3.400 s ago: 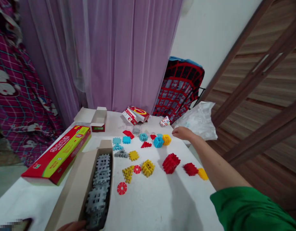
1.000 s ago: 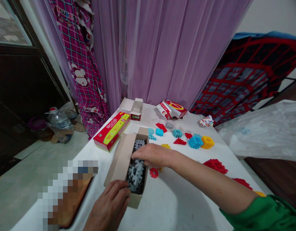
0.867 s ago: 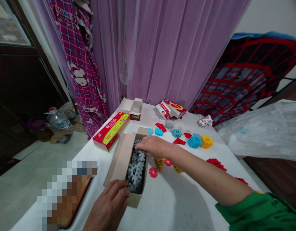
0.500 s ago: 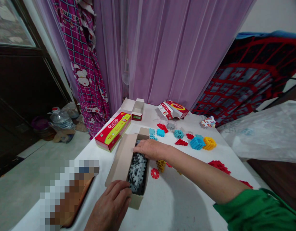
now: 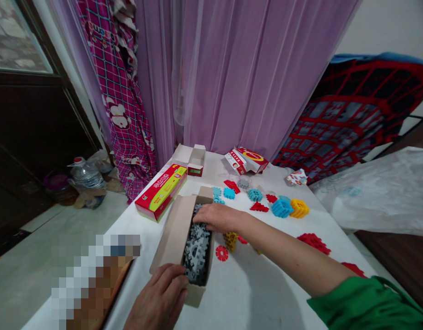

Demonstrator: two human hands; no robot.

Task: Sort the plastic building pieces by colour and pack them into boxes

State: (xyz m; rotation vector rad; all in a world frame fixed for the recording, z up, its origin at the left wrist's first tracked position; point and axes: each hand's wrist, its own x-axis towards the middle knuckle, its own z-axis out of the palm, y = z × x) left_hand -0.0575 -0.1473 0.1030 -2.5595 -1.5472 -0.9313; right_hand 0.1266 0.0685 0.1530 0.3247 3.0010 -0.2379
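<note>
A long open cardboard box [image 5: 195,297] lies on the white-covered table, its lid folded out to the left. Grey interlocking toy pieces [image 5: 196,250] fill it. My left hand [image 5: 159,293] grips the near left edge of the box, fingers bent over the rim. At the far end of the box my right hand [image 5: 216,217] reaches in from the right. Its fingers are curled together and touch the grey pieces; their tips are partly hidden, so I cannot see whether a piece is between them. Just right of the box are a red flower-shaped piece [image 5: 222,253] and a yellow assembled piece [image 5: 230,241].
A closed red and yellow-green box [image 5: 161,191] lies behind to the left, with an opened box [image 5: 196,161] beyond it. Further back is a torn red box [image 5: 246,160]. A blue cube [image 5: 281,208] and a yellow cube [image 5: 299,208] stand to the right. A blurred-out object [image 5: 97,293] lies front left.
The view has tilted slightly, so everything sits a little lower. My right hand has shifted barely to the right within the box. My left hand keeps its grip on the edge.
</note>
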